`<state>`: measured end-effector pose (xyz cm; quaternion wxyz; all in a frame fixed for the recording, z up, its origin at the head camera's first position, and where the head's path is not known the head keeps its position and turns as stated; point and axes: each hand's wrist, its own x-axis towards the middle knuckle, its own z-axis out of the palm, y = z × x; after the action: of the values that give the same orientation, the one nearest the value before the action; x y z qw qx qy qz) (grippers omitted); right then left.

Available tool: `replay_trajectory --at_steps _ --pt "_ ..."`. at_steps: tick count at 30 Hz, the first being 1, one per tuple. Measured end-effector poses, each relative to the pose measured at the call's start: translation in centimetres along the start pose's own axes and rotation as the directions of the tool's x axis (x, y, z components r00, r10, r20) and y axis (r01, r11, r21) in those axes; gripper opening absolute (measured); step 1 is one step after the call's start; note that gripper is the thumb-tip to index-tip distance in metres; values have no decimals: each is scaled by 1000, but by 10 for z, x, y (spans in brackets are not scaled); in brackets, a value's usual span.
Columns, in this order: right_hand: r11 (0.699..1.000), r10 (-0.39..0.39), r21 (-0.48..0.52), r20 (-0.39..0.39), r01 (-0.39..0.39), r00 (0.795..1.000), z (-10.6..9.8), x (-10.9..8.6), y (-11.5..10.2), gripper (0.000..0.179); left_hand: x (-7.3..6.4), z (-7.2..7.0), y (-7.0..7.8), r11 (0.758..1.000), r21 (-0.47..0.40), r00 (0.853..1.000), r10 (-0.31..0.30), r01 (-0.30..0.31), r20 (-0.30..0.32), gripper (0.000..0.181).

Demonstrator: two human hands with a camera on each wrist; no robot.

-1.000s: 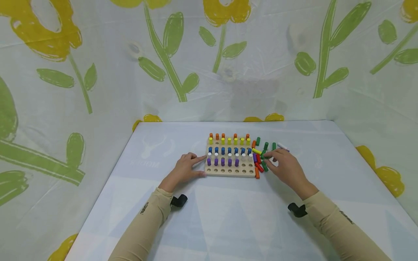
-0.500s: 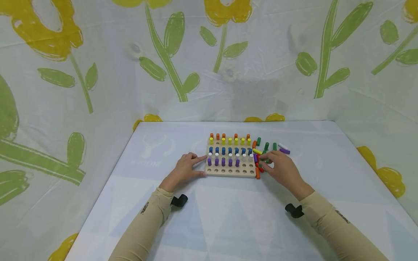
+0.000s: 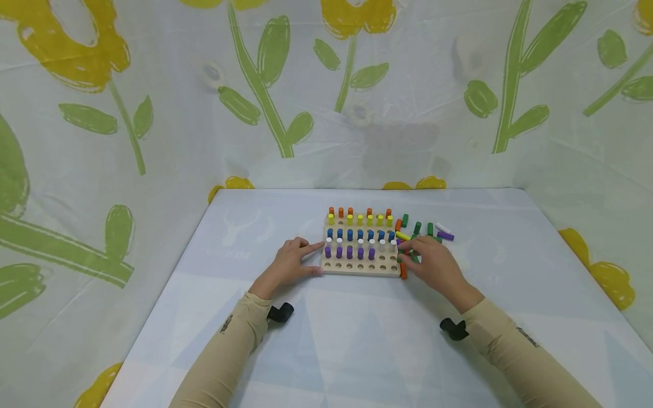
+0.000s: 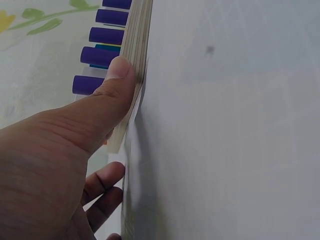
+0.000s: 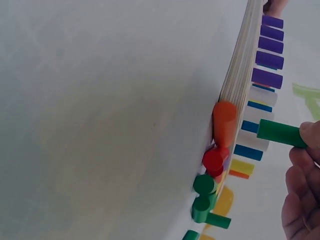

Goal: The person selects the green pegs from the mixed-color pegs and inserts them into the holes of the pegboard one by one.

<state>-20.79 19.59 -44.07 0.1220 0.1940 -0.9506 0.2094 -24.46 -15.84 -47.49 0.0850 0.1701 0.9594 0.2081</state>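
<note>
A wooden peg board (image 3: pixel 359 272) lies on the table, with orange, yellow, blue, white and purple pegs (image 3: pixel 349 253) standing in rows. Bare holes run along its front row, and two more show at the right end of the purple row. My left hand (image 3: pixel 291 263) rests against the board's left end, index finger extended to the side and thumb at the front corner. Between thumb and fingers, my right hand (image 3: pixel 436 263) pinches a green peg (image 5: pixel 277 132), held over the board's right end. In the right wrist view that peg lies sideways, level with the white pegs' tops.
Loose pegs crowd the board's right edge: an orange peg (image 3: pixel 403 271), a red peg (image 5: pixel 214 159), a yellow peg (image 3: pixel 402 235) and several green ones (image 5: pixel 204 185). Farther right lie a white peg (image 3: pixel 442 228) and a purple peg (image 3: pixel 445 236). A flowered curtain (image 3: pixel 326 113) surrounds the table.
My right hand has picked a green peg from the loose pile and moved left with it to the board's right edge. My left hand has stayed in place.
</note>
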Motion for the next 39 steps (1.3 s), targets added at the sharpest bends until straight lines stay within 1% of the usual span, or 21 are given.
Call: replay_trajectory --at_steps 5,12,16,22,28,39 --pt "1000 -14 3 11 14 1000 3 3 -4 27 0 1 0 1000 -4 1000 2 -2 -4 77" --pt "1000 -12 7 26 12 1000 5 4 -10 26 0 2 -1 1000 -4 1000 -1 1 -1 77" --pt "999 -37 20 19 37 999 6 5 -12 25 0 2 -2 1000 -4 1000 0 0 -1 77" --pt "999 -42 29 29 41 999 10 6 -13 24 0 1 -2 1000 -11 1000 5 -5 -2 76" --pt "996 -74 45 9 74 997 13 9 -18 23 -1 1 -2 1000 -17 1000 5 -5 -7 76" --pt "996 -89 26 29 88 996 19 13 -28 23 0 1 -2 1000 -20 1000 6 -6 -5 76"
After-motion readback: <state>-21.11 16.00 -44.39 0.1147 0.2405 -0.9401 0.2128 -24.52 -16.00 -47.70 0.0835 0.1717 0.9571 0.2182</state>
